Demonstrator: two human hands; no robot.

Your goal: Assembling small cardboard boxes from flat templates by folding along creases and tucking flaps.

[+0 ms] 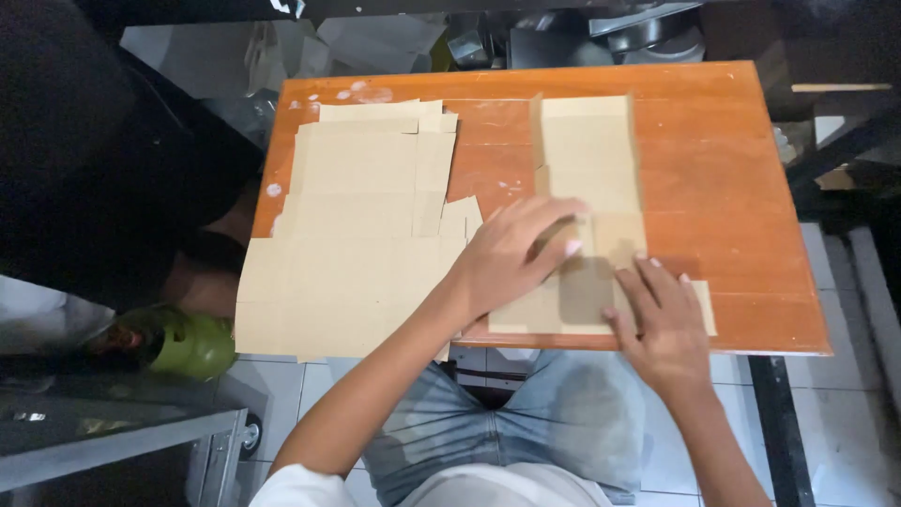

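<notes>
This looks like a small back-room workshop for hand-making paper packaging: a paint-flecked orange wooden table [732,188] carries a stack of cut brown card blanks [357,235] and one flattened piece [591,188] being folded. Around it lie white floor tiles [835,422], a green gas cylinder [192,345] (partly hidden) and dim metal clutter [648,33].

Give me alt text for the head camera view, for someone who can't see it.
Seen from above, a person's left hand and right hand press flat on a cut brown cardboard sheet lying on an orange wooden table. A stack of similar cardboard sheets lies to the left, overhanging the table's near edge.
</notes>
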